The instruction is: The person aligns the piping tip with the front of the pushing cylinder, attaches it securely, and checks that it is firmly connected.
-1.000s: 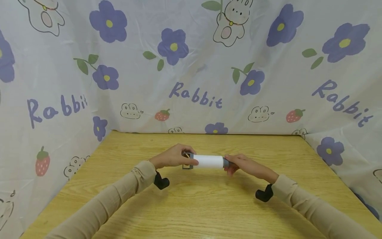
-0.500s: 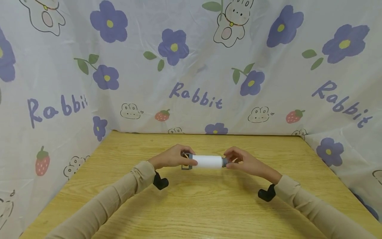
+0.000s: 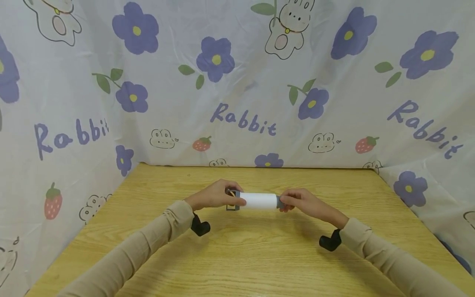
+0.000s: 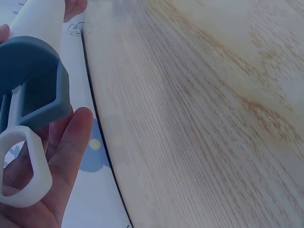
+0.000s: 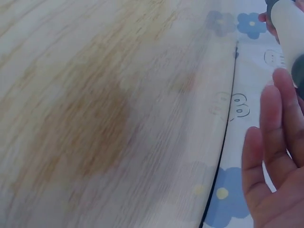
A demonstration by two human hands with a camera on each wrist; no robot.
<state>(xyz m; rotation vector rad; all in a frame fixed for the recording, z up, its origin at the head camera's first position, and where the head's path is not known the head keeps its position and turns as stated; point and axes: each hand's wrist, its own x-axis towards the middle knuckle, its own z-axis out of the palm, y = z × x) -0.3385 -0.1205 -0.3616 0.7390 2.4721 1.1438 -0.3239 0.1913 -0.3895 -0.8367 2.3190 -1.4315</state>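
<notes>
A lint roller with a white roll (image 3: 258,200) and grey ends is held level just above the wooden table (image 3: 259,255), in the middle of the head view. My left hand (image 3: 219,194) grips its left end, fingers curled round the grey frame (image 4: 40,80), with the white handle loop (image 4: 26,166) lying in the palm. My right hand (image 3: 291,201) pinches the grey cap at the right end. In the right wrist view the roll (image 5: 290,23) shows at the top right, above the fingers (image 5: 275,156).
A cloth backdrop (image 3: 237,82) printed with flowers and rabbits closes in the table at the back and on both sides. Black wrist mounts (image 3: 200,227) (image 3: 328,241) hang under both beige sleeves. Bare wood lies in front of the hands.
My right hand's fingers rose off the roller's right end half a second ago and have closed on the grey cap again. The roller and left hand have barely moved.
</notes>
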